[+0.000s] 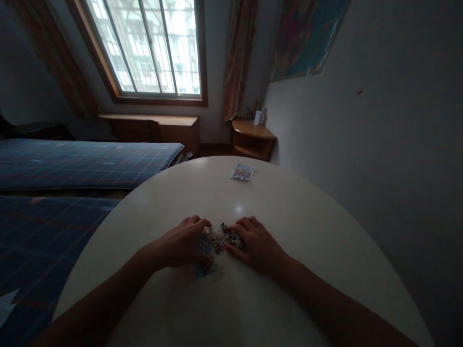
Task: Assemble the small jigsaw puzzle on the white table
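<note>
A small heap of what look like jigsaw puzzle pieces [218, 242] lies on the white round table [173, 193], between my two hands. My left hand [184, 243] curves around the left side, its thumb and fingers apart. Under and beside its thumb is a bluish patterned patch [204, 271], partly covered by the hand, so I cannot tell whether it is one sheet or joined pieces. My right hand [255, 243] rests at the heap's right side, thumb and forefinger spread around darker pieces. Neither hand visibly lifts anything.
A small printed picture packet or card [242, 172] lies near the table's far edge. To the left stand beds with blue plaid covers [79, 164]. Beyond are a wooden desk [177, 120] under the window and a corner shelf [253, 129]. A wall [343, 144] runs along the right.
</note>
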`<state>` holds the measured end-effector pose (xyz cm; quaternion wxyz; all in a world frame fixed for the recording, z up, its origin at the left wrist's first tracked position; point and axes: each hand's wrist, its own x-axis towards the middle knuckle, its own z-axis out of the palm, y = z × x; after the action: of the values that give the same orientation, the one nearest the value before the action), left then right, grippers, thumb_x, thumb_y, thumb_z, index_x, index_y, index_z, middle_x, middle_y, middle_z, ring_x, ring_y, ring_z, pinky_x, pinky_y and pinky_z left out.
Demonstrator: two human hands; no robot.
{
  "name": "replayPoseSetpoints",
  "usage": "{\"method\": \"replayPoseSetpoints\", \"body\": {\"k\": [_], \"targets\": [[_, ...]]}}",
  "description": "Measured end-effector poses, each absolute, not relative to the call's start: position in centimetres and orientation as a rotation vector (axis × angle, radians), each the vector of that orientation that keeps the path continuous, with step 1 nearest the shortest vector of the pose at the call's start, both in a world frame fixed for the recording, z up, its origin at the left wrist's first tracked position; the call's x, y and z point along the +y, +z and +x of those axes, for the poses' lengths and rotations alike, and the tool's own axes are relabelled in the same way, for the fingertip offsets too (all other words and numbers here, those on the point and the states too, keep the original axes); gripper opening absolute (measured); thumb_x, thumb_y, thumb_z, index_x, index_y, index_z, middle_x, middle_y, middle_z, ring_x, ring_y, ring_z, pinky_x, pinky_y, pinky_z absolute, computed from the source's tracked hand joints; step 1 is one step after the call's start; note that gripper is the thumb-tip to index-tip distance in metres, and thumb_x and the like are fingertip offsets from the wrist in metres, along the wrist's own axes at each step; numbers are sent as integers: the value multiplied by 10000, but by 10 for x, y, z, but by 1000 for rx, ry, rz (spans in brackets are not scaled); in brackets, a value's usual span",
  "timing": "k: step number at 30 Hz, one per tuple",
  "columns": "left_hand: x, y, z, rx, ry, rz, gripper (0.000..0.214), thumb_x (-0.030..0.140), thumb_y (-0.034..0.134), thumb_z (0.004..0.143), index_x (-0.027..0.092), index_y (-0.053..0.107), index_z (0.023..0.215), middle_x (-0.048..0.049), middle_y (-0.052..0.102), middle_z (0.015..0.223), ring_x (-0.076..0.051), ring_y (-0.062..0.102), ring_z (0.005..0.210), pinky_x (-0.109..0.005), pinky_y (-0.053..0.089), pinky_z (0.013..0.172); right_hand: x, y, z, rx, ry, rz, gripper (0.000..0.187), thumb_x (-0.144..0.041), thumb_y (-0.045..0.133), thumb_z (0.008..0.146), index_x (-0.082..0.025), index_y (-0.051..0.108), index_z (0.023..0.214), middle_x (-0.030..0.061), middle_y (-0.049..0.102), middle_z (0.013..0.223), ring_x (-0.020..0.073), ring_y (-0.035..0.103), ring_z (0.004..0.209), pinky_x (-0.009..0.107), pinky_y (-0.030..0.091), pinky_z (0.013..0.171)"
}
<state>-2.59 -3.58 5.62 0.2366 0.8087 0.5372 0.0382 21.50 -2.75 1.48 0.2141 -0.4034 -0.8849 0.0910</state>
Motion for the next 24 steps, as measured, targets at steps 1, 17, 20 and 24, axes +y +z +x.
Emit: {"method": "replayPoseSetpoints", "body": {"k": [1, 17, 20, 24], "targets": [[-36, 54, -25, 1460, 133, 2195, 741, 400, 829, 628, 211, 542, 1285, -112, 555, 1260, -303, 546, 1164, -403, 438, 1005, -26, 15, 215, -2447, 256, -1114, 351, -414, 665, 884, -196, 640, 1158, 99, 642, 1077, 262, 533, 1062, 434, 468, 965], [-21, 30, -17, 1284, 525, 1913, 294, 199, 674, 699, 168, 646, 989, 9, 643, 721, -165, 603, 656, -246, 437, 595, -41, 22, 210, -2456, 489, -1056, 759, -539, 747, 756, -167, 495, 1367, 151, 541, 1400, 310, 483, 1279, 497, 370, 1090], [-19, 30, -15, 1316, 571, 1934, 217, 230, 644, 742, 166, 653, 949, 10, 639, 684, -155, 588, 621, -241, 425, 574, -52, 19, 205, -2522, 529, -1078, 1056, -643, 777, 656, -133, 360, 1482, 185, 404, 1525, 348, 346, 1408, 519, 283, 1161], [-15, 29, -12, 1269, 673, 1868, 222, 312, 646, 771, 156, 649, 929, 5, 623, 678, -151, 586, 617, -243, 443, 572, -52, 12, 204, -2506, 489, -1150, 900, -547, 711, 778, -126, 350, 1487, 171, 402, 1531, 321, 326, 1430, 505, 270, 1181]]}}
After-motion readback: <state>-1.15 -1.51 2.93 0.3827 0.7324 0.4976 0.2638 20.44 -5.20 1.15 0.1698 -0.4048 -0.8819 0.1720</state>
